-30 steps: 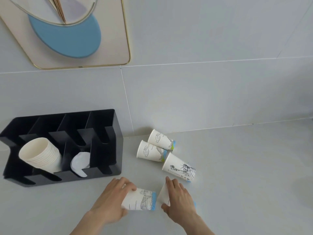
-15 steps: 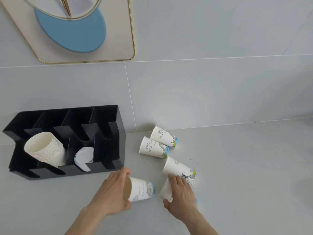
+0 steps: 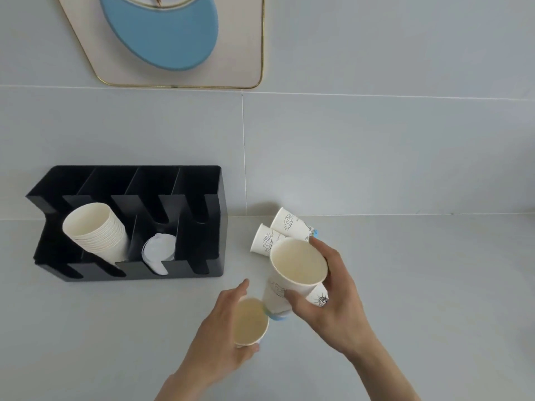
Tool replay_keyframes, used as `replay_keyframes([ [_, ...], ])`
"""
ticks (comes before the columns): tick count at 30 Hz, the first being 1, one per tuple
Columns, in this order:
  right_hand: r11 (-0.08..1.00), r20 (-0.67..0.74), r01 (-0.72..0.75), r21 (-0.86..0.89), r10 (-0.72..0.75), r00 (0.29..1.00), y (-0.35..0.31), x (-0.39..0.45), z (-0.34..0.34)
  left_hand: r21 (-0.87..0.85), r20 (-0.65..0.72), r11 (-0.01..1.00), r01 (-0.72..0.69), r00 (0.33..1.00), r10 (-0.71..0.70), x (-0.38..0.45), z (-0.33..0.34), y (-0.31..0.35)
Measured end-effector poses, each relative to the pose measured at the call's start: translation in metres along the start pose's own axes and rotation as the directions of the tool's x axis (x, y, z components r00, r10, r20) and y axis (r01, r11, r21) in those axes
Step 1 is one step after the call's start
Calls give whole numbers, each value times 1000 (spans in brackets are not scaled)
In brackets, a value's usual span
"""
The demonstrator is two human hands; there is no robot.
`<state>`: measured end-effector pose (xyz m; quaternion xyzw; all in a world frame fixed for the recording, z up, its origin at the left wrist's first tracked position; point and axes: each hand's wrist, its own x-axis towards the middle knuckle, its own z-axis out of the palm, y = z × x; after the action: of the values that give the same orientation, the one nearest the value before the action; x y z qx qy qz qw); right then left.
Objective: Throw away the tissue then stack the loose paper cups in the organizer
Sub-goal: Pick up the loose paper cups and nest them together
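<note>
Hands are now lifting cups off the counter: left hand [image 3: 223, 328] is gripping one printed white paper cup [image 3: 249, 322]; right hand [image 3: 333, 296] another [image 3: 295, 270], poised for nesting; two cups [image 3: 278, 235] are lying beside the black slotted organizer [image 3: 214, 198].

We find no readable words, brand names or numbers anywhere. The paper cups [image 3: 265, 241] on the counter carry only black line drawings, cloud-like swirls, with small marks beside them too blurred for us to read as letters. The black organizer [image 3: 214, 227] and the wall panel [image 3: 231, 53] show no labels.
</note>
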<state>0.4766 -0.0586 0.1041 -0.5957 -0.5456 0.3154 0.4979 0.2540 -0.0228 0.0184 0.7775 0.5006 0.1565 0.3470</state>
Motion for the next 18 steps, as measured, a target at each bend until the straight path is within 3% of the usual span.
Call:
replay_keyframes([
  [3,1000,45,14,22,-15,999,-7,-3,13,-103,-55,994,34,998,-40,-2,5,0],
  [11,950,332,73,-304,34,943,44,-26,42,-233,-103,967,104,986,-131,-2,14,-3],
  [18,889,362,74,-452,106,926,60,-26,50,-246,-128,966,81,985,-115,-4,17,-9],
])
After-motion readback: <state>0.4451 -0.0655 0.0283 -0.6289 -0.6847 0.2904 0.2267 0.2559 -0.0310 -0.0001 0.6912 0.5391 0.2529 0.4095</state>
